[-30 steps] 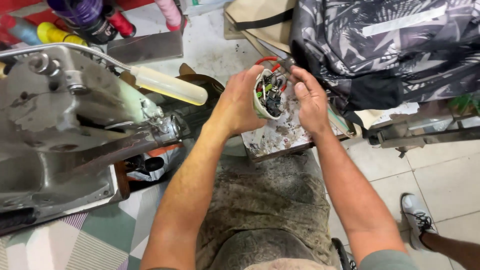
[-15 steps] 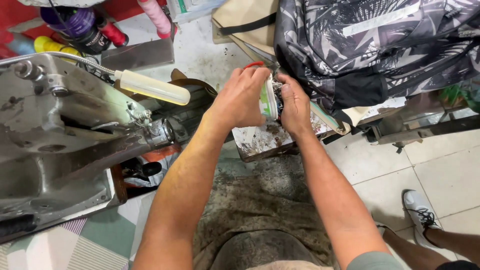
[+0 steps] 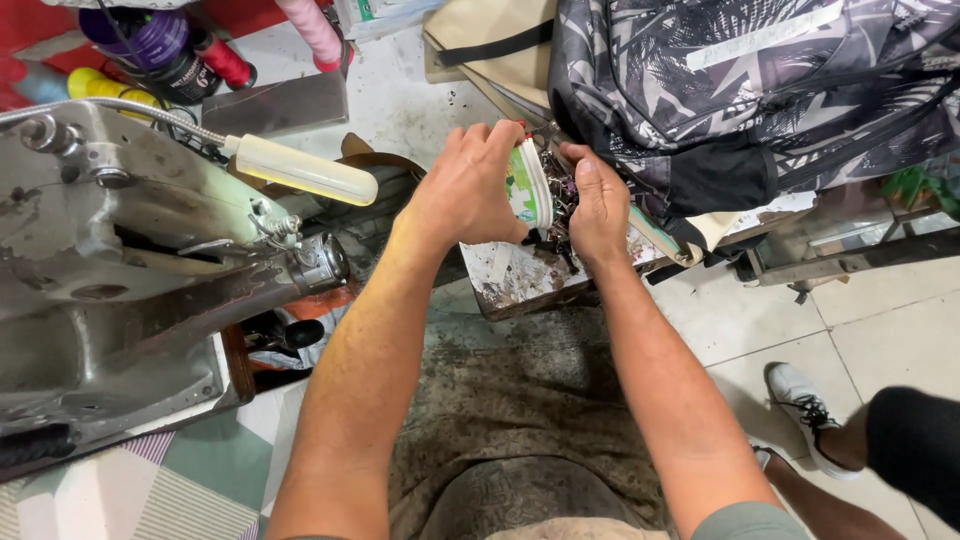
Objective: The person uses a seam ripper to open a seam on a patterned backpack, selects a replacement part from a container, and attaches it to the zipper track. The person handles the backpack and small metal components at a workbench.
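Note:
My left hand [image 3: 465, 190] grips a small round white container [image 3: 528, 188] with a green label, tipped on its side with its mouth turned right. Small dark metal parts [image 3: 560, 192] fill the mouth and spill toward my right hand [image 3: 598, 205]. My right hand's fingers press against that mouth among the parts. Both hands hover above a stained white board [image 3: 510, 275] at the bench edge.
A worn grey metal sewing machine [image 3: 110, 280] with a cream handle [image 3: 305, 170] fills the left. A patterned grey backpack [image 3: 740, 90] lies at top right. Thread spools [image 3: 170, 45] stand at top left. Another person's leg and white shoe [image 3: 800, 400] are at bottom right.
The container has tilted from mouth-up to lying sideways. Both hands have closed in tighter around it and shifted slightly up toward the backpack.

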